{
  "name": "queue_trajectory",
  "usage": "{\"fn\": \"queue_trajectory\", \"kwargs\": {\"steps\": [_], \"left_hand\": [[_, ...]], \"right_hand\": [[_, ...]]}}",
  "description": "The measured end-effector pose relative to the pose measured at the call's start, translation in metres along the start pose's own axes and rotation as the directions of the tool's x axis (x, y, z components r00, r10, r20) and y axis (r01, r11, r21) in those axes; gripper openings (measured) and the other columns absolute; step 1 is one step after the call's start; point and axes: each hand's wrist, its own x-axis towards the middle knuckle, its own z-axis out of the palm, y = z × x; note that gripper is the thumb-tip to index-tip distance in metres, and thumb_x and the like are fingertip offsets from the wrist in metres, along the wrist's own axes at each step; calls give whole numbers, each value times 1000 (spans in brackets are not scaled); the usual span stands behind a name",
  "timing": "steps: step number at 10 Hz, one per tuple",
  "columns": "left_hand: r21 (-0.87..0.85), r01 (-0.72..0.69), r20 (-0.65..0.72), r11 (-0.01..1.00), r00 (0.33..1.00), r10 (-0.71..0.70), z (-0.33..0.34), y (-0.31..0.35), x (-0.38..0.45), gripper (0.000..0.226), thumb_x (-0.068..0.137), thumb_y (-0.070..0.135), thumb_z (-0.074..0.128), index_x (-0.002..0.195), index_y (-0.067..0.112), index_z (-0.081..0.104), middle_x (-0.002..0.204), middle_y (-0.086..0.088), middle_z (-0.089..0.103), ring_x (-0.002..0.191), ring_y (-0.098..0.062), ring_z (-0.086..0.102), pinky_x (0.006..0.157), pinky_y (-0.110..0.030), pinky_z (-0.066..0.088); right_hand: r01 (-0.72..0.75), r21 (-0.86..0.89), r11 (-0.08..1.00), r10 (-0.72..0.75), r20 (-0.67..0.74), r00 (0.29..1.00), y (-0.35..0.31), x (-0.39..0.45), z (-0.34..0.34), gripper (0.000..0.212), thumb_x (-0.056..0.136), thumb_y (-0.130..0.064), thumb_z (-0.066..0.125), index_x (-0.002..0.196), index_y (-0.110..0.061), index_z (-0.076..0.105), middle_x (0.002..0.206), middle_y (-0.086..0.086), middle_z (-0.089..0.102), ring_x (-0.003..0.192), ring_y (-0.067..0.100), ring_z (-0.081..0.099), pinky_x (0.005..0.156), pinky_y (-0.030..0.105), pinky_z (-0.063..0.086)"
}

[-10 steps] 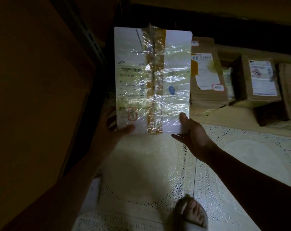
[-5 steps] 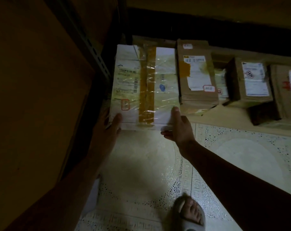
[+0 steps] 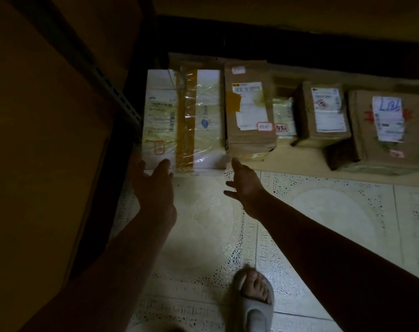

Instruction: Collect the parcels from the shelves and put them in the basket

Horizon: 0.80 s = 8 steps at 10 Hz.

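Note:
A white parcel (image 3: 183,118) with brown tape down its middle and clear wrap lies flat on the low shelf, at the left end of a row of parcels. My left hand (image 3: 153,185) touches its near left edge with straight fingers. My right hand (image 3: 245,185) hovers just off its near right corner, fingers spread, holding nothing. Right of it sit a brown cardboard parcel (image 3: 250,111), a small pale wrapped parcel (image 3: 284,118), another brown box (image 3: 324,113) and a larger brown box (image 3: 385,130) with a handwritten label. No basket is in view.
A dark metal shelf upright (image 3: 103,75) and a large brown panel (image 3: 36,152) stand on the left. The low shelf board (image 3: 297,162) runs rightward. Patterned floor tiles (image 3: 323,224) lie below, with my slippered foot (image 3: 254,300) at the bottom.
The white parcel went from raised in both hands down onto the shelf beside the brown parcel. Both hands have let go of it and drawn back a little.

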Motion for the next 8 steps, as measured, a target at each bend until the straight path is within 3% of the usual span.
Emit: {"fn": "queue_trajectory", "kwargs": {"steps": [1, 2, 3, 4, 5, 6, 7, 8], "left_hand": [[120, -34, 98, 992, 995, 22, 17, 1, -16, 48, 93, 8, 64, 135, 23, 50, 131, 2, 58, 119, -15, 60, 97, -41, 55], [234, -5, 238, 972, 970, -52, 42, 4, -22, 43, 94, 14, 64, 134, 26, 54, 140, -5, 55, 126, -21, 56, 107, -49, 47], [322, 46, 293, 946, 945, -146, 78, 9, -23, 56, 93, 14, 67, 145, 26, 47, 146, 2, 49, 130, -14, 49, 109, -42, 45], [414, 72, 374, 907, 895, -242, 107, 9, -21, 52, 97, 14, 59, 147, 24, 46, 149, 8, 45, 127, -7, 43, 100, -26, 45], [413, 79, 419, 907, 868, -266, 122, 7, -26, 43, 99, 8, 55, 141, 16, 52, 126, 8, 60, 109, -11, 53, 100, -31, 46], [423, 77, 431, 903, 859, -275, 122, 12, -35, 41, 101, 6, 50, 142, 6, 46, 145, -16, 51, 103, -15, 50, 89, -29, 46], [425, 77, 406, 902, 874, -266, 123, 9, -30, 40, 102, 6, 50, 142, 5, 46, 145, -16, 51, 83, -6, 53, 83, -27, 48], [457, 68, 406, 887, 872, -275, 124, 9, -30, 39, 101, 5, 50, 140, 2, 48, 145, -19, 51, 76, -3, 51, 73, -19, 44]], "right_hand": [[8, -51, 999, -13, -89, 996, -12, -6, -34, 30, 106, -31, 39, 126, -10, 48, 113, 11, 54, 122, 40, 55, 89, 46, 54], [30, -26, 999, -34, -180, 983, -23, -3, -63, 39, 105, -33, 41, 132, -6, 45, 89, 4, 51, 113, 39, 61, 74, 39, 56], [82, -68, 994, -94, -215, 972, -40, 6, -84, 48, 102, -36, 45, 142, -10, 40, 107, 9, 59, 102, 31, 63, 65, 35, 56], [139, -122, 983, -160, -187, 969, -61, 16, -93, 52, 101, -42, 49, 145, -16, 39, 137, 13, 54, 116, 35, 58, 65, 35, 56], [152, -147, 977, -173, -147, 974, -76, 20, -94, 49, 102, -43, 47, 145, -22, 39, 140, 12, 51, 117, 35, 56, 67, 39, 58], [142, -198, 970, -163, -94, 982, -78, 20, -92, 53, 102, -44, 47, 149, -25, 34, 144, 14, 47, 120, 38, 54, 69, 43, 61], [132, -201, 971, -140, -27, 990, -74, 18, -87, 54, 103, -45, 44, 152, -26, 28, 151, 13, 42, 126, 39, 50, 79, 48, 59], [139, -197, 971, -132, 44, 990, -71, 15, -79, 48, 104, -41, 45, 147, -21, 34, 149, 11, 44, 128, 38, 48, 93, 52, 53]]}}
